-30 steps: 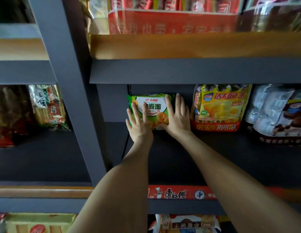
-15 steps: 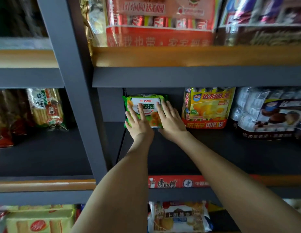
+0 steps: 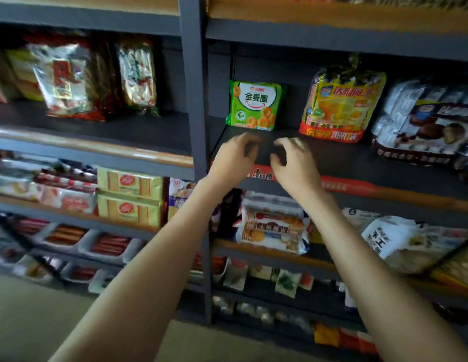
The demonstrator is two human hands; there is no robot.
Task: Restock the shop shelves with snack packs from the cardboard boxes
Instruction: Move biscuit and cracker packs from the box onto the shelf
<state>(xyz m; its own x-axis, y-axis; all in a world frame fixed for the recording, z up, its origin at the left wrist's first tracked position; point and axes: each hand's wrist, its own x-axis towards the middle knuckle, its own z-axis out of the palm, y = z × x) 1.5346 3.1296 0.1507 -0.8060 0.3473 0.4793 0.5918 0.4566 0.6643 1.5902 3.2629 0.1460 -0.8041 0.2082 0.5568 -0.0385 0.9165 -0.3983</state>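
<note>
1. The dark shelf (image 3: pixel 332 158) has bare board around its stock, so there is room for more.
2. The green snack pack (image 3: pixel 255 105) stands upright at the bay's far left, apart from the yellow pack (image 3: pixel 342 103). It looks placed; just check it faces front.
3. The left hand (image 3: pixel 234 158) and right hand (image 3: pixel 295 163) hover near the shelf's front edge, fingers loosely curled, holding nothing. The next pack belongs just beside the green one.

Dim lt; grey metal shelving (image 3: pixel 193 74) w/ wood-edged boards; beige floor (image 3: pixel 31 322).
</note>
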